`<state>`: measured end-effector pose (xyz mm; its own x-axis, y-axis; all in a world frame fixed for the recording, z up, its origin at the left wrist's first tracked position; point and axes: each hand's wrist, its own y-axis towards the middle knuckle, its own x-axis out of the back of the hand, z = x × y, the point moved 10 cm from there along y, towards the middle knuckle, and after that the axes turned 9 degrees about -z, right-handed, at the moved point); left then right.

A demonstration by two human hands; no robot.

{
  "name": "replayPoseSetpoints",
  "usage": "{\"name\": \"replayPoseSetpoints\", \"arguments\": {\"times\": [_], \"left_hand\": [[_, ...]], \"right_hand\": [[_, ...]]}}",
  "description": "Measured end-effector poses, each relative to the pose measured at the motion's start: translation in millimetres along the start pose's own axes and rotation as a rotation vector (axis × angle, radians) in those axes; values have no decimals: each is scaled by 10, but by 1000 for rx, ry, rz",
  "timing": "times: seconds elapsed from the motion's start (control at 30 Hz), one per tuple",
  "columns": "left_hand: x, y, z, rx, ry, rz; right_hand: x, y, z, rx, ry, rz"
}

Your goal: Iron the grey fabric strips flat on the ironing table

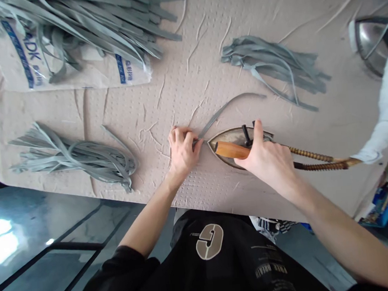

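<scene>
My left hand (185, 150) pinches the near end of a narrow grey-green fabric strip (218, 111) against the padded table. From my fingers the strip curves away to the upper right and lies loose. Its held end is mostly hidden under my fingertips. Just right of those fingers is the pointed tip of a steam iron (225, 138), which rests flat on the table. My right hand (267, 156) is closed around the iron's orange-brown wooden handle (232, 150), with a finger stretched forward near the black knobs. Two coil-wrapped hoses leave the iron's back toward the right.
Bundles of grey-green strips lie at the left (78, 156) and upper right (275, 66). A larger pile (109, 21) covers a printed plastic bag (105, 74). A second iron (374, 41) stands far right, near a white-wrapped hose (387, 99). Creases cross the table cover (161, 93).
</scene>
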<state>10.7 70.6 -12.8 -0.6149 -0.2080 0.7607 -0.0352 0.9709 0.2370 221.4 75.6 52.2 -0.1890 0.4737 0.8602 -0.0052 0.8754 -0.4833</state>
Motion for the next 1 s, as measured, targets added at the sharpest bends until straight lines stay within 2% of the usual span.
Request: {"name": "replayPoseSetpoints", "arguments": {"times": [0.2,0.37,0.53,0.77,0.83,0.9,1.0], "left_hand": [[-2,-2,89,-27,-85,113],[39,19,62,-23,-80,120],[31,39,57,-3,-80,157],[39,39,105,-70,-64,133],[34,32,123,-73,-57,138],[36,30,135,-74,-42,141],[48,33,131,-82,-18,139]], "right_hand": [[-42,-21,-135,-66,-50,2],[31,30,56,-72,-47,21],[115,121,294,-25,-20,-14],[123,126,362,96,41,-75],[101,104,315,127,54,-71],[45,74,168,120,48,-48],[-96,3,-271,25,28,12]]}}
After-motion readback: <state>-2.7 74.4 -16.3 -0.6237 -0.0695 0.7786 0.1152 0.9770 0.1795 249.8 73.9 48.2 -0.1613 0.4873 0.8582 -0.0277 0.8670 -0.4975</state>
